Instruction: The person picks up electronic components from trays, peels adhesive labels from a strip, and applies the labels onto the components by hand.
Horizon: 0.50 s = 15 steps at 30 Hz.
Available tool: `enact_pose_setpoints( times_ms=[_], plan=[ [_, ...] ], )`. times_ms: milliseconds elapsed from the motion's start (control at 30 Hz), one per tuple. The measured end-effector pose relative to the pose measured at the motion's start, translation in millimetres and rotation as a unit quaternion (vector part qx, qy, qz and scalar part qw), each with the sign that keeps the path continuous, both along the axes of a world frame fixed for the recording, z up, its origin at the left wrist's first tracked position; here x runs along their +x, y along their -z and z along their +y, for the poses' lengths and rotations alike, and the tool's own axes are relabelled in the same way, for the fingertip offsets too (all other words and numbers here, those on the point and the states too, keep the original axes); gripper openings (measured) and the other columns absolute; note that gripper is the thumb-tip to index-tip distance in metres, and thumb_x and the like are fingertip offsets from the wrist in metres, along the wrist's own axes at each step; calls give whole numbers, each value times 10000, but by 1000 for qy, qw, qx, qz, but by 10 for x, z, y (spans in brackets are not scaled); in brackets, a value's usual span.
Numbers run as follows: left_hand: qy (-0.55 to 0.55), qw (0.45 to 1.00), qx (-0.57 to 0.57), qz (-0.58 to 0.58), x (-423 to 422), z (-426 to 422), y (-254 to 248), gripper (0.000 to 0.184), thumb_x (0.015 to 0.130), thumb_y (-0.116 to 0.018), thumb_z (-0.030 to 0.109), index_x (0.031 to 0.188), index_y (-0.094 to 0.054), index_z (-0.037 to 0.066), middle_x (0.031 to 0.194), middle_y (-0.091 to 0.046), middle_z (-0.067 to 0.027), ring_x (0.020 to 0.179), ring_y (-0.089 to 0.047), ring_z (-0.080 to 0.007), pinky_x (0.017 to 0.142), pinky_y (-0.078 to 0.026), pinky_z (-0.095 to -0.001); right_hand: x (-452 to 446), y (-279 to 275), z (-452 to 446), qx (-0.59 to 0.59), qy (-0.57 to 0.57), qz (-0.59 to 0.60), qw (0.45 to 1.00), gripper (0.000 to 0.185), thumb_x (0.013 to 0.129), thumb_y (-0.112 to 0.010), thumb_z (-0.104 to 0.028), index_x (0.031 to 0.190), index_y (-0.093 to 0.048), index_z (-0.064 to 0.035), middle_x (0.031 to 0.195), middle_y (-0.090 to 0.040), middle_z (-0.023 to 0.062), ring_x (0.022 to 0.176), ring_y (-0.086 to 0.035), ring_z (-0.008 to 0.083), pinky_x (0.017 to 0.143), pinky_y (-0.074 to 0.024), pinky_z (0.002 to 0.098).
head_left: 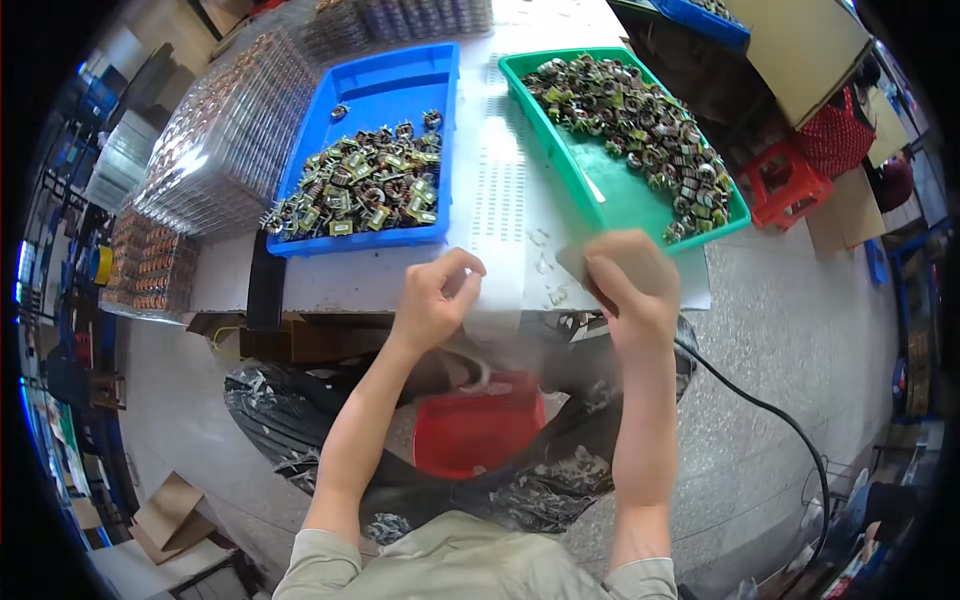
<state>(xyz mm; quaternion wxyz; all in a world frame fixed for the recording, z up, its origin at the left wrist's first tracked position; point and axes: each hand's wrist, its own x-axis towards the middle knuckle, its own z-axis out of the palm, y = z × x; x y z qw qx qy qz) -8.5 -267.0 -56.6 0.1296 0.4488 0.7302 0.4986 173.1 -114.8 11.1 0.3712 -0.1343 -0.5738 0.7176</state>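
My left hand (432, 300) is above the table's front edge, just below the blue tray (350, 245). Its fingers are curled in towards the thumb; anything held there is hidden or too small to name. To the right, my right hand (638, 285) is closed and smeared by motion, near the front corner of the green tray (570, 185). A dark blur shows by its fingers, too unclear to name. Wire-wound ring coils (365, 190) with yellowish labelled bases lie heaped in the blue tray. Similar coils (690, 160) fill the back and right side of the green one.
Stacked clear plastic trays (215, 140) of coils stand on the left. Small scraps (545, 265) lie on the white table (500, 190) between the trays. A red bin (475, 430) is between my legs. A black cable (770, 405) and red stool (785, 185) are at right.
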Motion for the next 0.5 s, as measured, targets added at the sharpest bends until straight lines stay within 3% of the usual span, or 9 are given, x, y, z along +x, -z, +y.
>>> enact_pose_setpoints(
  times_ms=[133,233,367,433,500],
  plan=[
    [-6,1000,1,-8,29,-37,-57,72,860,-647,117,892,-690,69,551,-505,-53,473,-463,-150,493,-361,-330,4,46,-37,-16,-11,24,1000,105,912,-694,35,1005,-696,-13,726,-601,-46,568,-456,-7,497,-292,181],
    [-6,1000,19,-3,54,-19,-61,63,858,-646,102,893,-690,73,569,-521,-61,484,-484,-163,503,-379,-333,34,107,-15,16,12,-27,999,99,906,-702,34,993,-701,-11,774,-631,-27,603,-498,7,522,-333,180],
    [-5,998,27,62,127,-31,-60,65,857,-645,54,903,-691,61,582,-541,-92,472,-530,-184,493,-404,-317,116,39,14,35,5,28,999,114,891,-713,54,988,-702,-4,843,-639,-3,671,-536,37,562,-377,194],
    [54,991,92,77,191,14,-163,90,831,-651,24,905,-699,41,606,-587,-82,475,-564,-183,490,-438,-304,150,-5,123,-7,14,74,997,101,907,-697,39,996,-692,-8,833,-620,-11,643,-505,29,534,-351,193],
    [115,970,170,130,218,261,-475,124,800,-665,3,914,-705,30,618,-611,-65,484,-588,-181,489,-465,-299,73,-168,369,-24,111,62,992,90,924,-680,27,1004,-685,-15,831,-612,-13,627,-480,20,515,-330,190]
  ],
)
